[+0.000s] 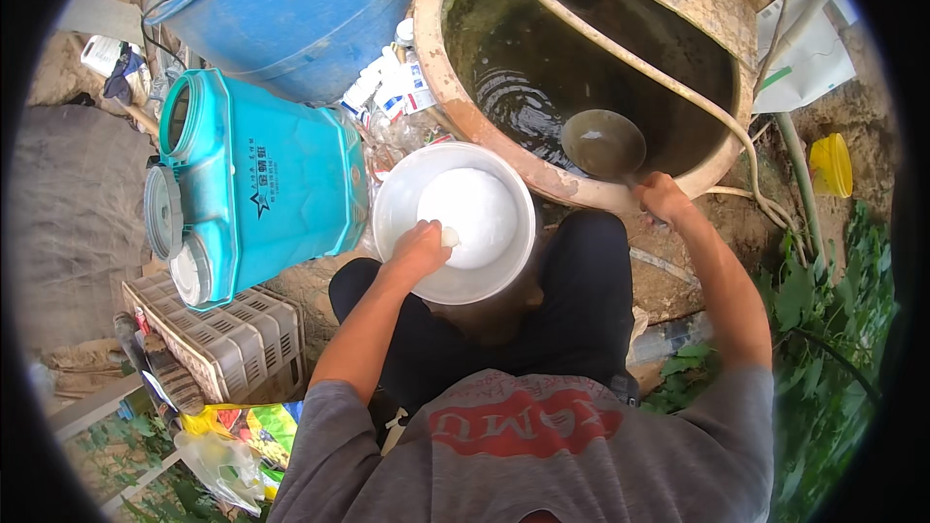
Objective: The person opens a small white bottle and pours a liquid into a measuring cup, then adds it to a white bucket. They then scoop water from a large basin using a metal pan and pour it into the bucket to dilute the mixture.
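Note:
My left hand [420, 250] is over a translucent white plastic bucket [396, 185] that stands between my knees. Its fingers are closed around a pale, round-ended object [450, 237], mostly hidden in the fist. The bucket's bottom looks bright white; I cannot tell whether liquid covers it. Over the rim of a large round vat [501, 149], my right hand [665, 200] grips the handle of a metal ladle [603, 142]. The ladle's bowl is at the dark water [523, 58] inside the vat, where ripples spread to its left.
At left, a turquoise knapsack sprayer tank [298, 181] has its filler mouth uncovered, beside a plastic crate [225, 334]. Behind stands a blue barrel [312, 7]. A hose [617, 47] crosses the vat. Small white bottles [374, 83] lie near its rim; yellow buckets [832, 165] stand right and behind.

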A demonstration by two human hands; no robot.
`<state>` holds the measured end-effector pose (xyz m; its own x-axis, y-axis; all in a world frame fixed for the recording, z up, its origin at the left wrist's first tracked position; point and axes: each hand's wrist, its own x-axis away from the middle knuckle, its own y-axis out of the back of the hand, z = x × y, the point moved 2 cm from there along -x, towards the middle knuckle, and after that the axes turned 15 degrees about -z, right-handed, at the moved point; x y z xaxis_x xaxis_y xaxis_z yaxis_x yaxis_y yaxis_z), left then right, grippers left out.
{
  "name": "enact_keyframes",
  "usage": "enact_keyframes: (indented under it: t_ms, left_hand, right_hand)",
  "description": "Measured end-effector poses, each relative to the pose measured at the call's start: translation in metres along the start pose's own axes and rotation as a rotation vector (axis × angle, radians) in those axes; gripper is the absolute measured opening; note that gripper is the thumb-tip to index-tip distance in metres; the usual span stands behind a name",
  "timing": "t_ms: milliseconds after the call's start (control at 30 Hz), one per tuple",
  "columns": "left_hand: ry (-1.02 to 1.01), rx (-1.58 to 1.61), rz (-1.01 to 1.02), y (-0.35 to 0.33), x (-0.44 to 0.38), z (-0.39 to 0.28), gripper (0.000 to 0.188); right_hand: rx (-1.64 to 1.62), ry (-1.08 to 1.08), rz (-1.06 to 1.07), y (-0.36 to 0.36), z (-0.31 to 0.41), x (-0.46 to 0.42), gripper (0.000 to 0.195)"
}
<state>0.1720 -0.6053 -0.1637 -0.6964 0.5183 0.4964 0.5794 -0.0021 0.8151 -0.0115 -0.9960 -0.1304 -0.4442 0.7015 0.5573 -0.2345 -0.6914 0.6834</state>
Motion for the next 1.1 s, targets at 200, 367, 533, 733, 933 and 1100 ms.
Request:
enact_keyframes:
  t_ms: [200,367,533,733,933,1100]
  left_hand:
    - [-0.094,0.094,-0.193,0.017,0.011,-0.001,0.039]
    - [-0.204,0.198,-0.300,0.035,0.020,-0.001,0.035]
    - [-0.289,0.323,-0.391,0.039,0.027,-0.008,0.038]
    - [-0.301,0.296,-0.380,0.035,0.033,0.002,0.037]
    - [-0.310,0.163,-0.337,0.042,0.035,-0.006,0.035]
    - [-0.279,0.243,-0.423,0.061,0.052,-0.002,0.036]
  right_hand:
    - [0.111,0.075,-0.047,0.004,0.006,0.001,0.036]
    - [0.009,0.052,-0.172,0.001,-0.006,-0.008,0.034]
    - [0.082,0.197,-0.320,-0.015,-0.024,-0.017,0.039]
    - [0.328,0.373,-0.426,-0.016,-0.018,-0.018,0.041]
    - [0.466,0.415,-0.531,-0.019,-0.030,-0.016,0.046]
    - [0.597,0.460,-0.522,-0.023,-0.030,-0.021,0.050]
